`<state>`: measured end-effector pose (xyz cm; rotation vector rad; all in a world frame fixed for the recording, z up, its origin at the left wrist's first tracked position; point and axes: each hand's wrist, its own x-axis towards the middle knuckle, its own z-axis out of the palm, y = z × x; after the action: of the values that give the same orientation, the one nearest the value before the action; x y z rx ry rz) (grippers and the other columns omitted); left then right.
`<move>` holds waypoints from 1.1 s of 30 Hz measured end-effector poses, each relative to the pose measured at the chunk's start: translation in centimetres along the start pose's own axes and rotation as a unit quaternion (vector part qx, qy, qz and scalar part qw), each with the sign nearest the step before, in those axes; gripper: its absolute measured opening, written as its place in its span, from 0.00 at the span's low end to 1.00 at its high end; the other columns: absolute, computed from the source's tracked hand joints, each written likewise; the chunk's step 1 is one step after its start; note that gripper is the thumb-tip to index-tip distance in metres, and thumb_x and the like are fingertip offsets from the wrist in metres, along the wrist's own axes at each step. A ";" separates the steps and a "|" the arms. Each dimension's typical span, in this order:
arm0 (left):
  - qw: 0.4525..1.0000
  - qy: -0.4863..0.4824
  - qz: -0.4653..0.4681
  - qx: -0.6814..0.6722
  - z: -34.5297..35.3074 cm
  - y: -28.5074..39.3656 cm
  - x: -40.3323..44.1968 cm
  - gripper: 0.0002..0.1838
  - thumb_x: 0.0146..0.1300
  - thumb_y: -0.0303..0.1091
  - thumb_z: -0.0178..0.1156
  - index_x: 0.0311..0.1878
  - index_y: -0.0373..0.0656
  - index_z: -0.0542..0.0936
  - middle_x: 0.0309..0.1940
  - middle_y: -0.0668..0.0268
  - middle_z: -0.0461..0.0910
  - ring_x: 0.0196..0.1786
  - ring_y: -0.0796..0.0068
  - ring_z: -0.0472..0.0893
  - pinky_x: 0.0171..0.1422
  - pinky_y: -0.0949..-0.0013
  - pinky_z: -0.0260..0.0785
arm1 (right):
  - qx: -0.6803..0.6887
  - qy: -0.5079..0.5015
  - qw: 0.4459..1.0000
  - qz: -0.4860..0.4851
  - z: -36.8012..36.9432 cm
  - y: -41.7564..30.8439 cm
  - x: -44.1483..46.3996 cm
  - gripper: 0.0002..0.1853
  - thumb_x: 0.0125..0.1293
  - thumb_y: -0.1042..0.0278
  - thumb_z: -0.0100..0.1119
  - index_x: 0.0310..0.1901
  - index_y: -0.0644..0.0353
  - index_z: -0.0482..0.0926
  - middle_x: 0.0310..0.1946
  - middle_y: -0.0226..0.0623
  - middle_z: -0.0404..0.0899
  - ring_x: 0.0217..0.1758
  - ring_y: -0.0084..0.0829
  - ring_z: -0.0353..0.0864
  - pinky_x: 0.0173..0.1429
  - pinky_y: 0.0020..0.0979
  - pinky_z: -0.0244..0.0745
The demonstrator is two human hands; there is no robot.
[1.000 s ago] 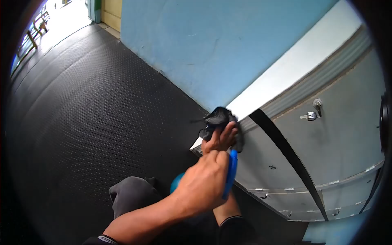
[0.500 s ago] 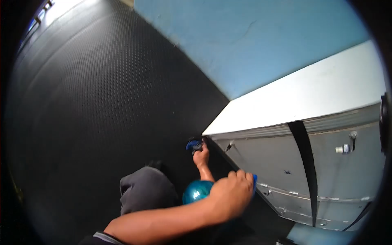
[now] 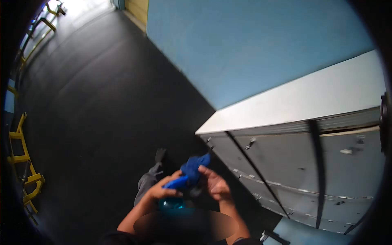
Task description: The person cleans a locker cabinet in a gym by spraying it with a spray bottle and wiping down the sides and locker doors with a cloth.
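Note:
My left hand [image 3: 165, 186] is closed around a bright blue, flat-looking object [image 3: 176, 183]. A crumpled darker blue cloth [image 3: 195, 166] lies against that object, between my two hands. The fingertips of my right hand [image 3: 215, 184] are at the cloth's right side and seem to pinch it, though blur softens the detail. Just below my left hand shows a shiny teal rounded object [image 3: 171, 203]. Its lower part is hidden by a dark blurred patch, and I cannot tell what supports it.
Grey lockers [image 3: 281, 159] with latches, black straps and a white top [image 3: 281, 104] stand at the right. A blue wall [image 3: 253, 49] rises behind them. Black textured flooring [image 3: 94, 106] spreads leftward to yellow metal frames [image 3: 28, 179]. My foot [image 3: 160, 155] is near the middle.
My left hand has come back from the lockers toward my body. My right hand has lifted the blue cloth from low beside the locker corner, and both hands are now close together.

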<state>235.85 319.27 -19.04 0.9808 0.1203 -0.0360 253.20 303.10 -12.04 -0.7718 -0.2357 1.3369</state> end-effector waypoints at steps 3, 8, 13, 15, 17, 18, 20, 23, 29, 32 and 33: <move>0.998 0.034 -0.011 -0.054 6.4 9.4 -4.7 0.24 0.47 0.32 0.68 0.51 0.38 0.79 0.56 0.63 0.68 0.59 0.68 0.69 0.65 0.66 0.59 | -0.058 0.099 0.993 0.010 6.2 -0.7 -3.6 0.28 0.53 0.70 0.70 0.57 0.62 0.73 0.53 0.41 0.76 0.57 0.30 0.75 0.65 0.33 0.67; 0.996 -0.009 0.067 0.051 5.0 20.8 -7.4 0.24 0.46 0.33 0.69 0.49 0.39 0.80 0.54 0.61 0.71 0.59 0.67 0.71 0.63 0.65 0.62 | -0.272 0.172 0.938 -0.128 19.6 -4.4 -1.4 0.18 0.55 0.75 0.69 0.46 0.59 0.73 0.42 0.32 0.76 0.47 0.22 0.75 0.56 0.26 0.70; 0.883 0.056 0.161 0.438 -1.4 30.2 -7.5 0.26 0.49 0.37 0.68 0.53 0.38 0.78 0.51 0.55 0.75 0.56 0.61 0.74 0.64 0.62 0.63 | -0.338 0.207 0.884 -0.247 23.4 -5.7 4.9 0.27 0.53 0.76 0.71 0.55 0.62 0.71 0.42 0.29 0.77 0.44 0.19 0.75 0.52 0.22 0.71; 0.857 0.028 0.223 0.464 -4.4 33.7 -7.6 0.28 0.49 0.35 0.68 0.56 0.38 0.77 0.51 0.57 0.75 0.56 0.62 0.75 0.63 0.61 0.65 | -0.408 0.236 0.858 -0.204 22.6 -5.3 8.3 0.29 0.54 0.74 0.72 0.58 0.62 0.71 0.42 0.29 0.78 0.45 0.19 0.76 0.52 0.22 0.71; 0.830 0.000 0.273 0.487 -6.4 38.6 -7.3 0.30 0.48 0.33 0.67 0.58 0.38 0.75 0.51 0.58 0.75 0.56 0.63 0.76 0.61 0.60 0.68 | -0.483 0.294 0.791 -0.235 24.8 -5.7 11.5 0.28 0.53 0.69 0.72 0.57 0.57 0.74 0.45 0.33 0.80 0.44 0.24 0.78 0.51 0.27 0.74; 0.813 -0.001 0.269 0.516 -6.8 40.9 -6.8 0.29 0.48 0.35 0.69 0.56 0.37 0.76 0.51 0.52 0.74 0.54 0.55 0.75 0.58 0.55 0.68 | -0.481 0.308 0.781 -0.254 25.3 -5.3 13.3 0.28 0.53 0.69 0.72 0.57 0.57 0.74 0.45 0.33 0.80 0.44 0.24 0.78 0.51 0.27 0.74; 0.789 -0.032 0.279 0.547 -7.9 44.4 -4.1 0.29 0.47 0.36 0.69 0.54 0.36 0.75 0.50 0.46 0.72 0.51 0.44 0.74 0.55 0.51 0.69 | -0.469 0.366 0.680 -0.428 25.7 -5.7 16.3 0.28 0.52 0.69 0.72 0.57 0.55 0.75 0.46 0.33 0.81 0.45 0.27 0.79 0.50 0.29 0.75; 0.727 -0.127 0.319 0.595 -7.5 48.8 0.9 0.31 0.47 0.35 0.69 0.57 0.37 0.74 0.52 0.46 0.71 0.52 0.44 0.73 0.56 0.52 0.68 | -0.373 0.495 0.670 -0.408 27.1 -7.2 18.0 0.32 0.55 0.58 0.72 0.58 0.65 0.71 0.43 0.38 0.79 0.50 0.31 0.78 0.57 0.32 0.73; 0.720 -0.422 0.277 0.476 -2.0 49.6 11.4 0.30 0.48 0.31 0.64 0.58 0.37 0.73 0.57 0.49 0.69 0.59 0.44 0.68 0.63 0.50 0.63 | -0.034 0.299 0.760 -0.576 19.5 -12.2 23.7 0.16 0.73 0.56 0.47 0.42 0.61 0.76 0.35 0.38 0.80 0.39 0.35 0.78 0.50 0.37 0.74; 0.600 -0.518 0.319 0.520 -0.7 52.4 15.5 0.32 0.50 0.31 0.63 0.61 0.36 0.70 0.59 0.49 0.68 0.62 0.45 0.67 0.66 0.49 0.60 | -0.009 0.034 0.812 -0.582 22.1 -18.1 24.8 0.20 0.76 0.53 0.37 0.42 0.59 0.75 0.38 0.39 0.80 0.41 0.34 0.78 0.52 0.40 0.73; 0.603 -0.540 0.337 0.482 -0.6 53.4 16.8 0.32 0.51 0.31 0.62 0.62 0.36 0.69 0.59 0.48 0.69 0.62 0.47 0.68 0.66 0.50 0.60 | -0.010 0.031 0.798 -0.602 21.9 -19.8 25.1 0.19 0.76 0.53 0.37 0.43 0.59 0.75 0.39 0.39 0.80 0.41 0.34 0.78 0.53 0.40 0.72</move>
<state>257.00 349.89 22.82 1.8675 -1.5793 0.0111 262.53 333.80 9.63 -0.4905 -0.5697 0.0839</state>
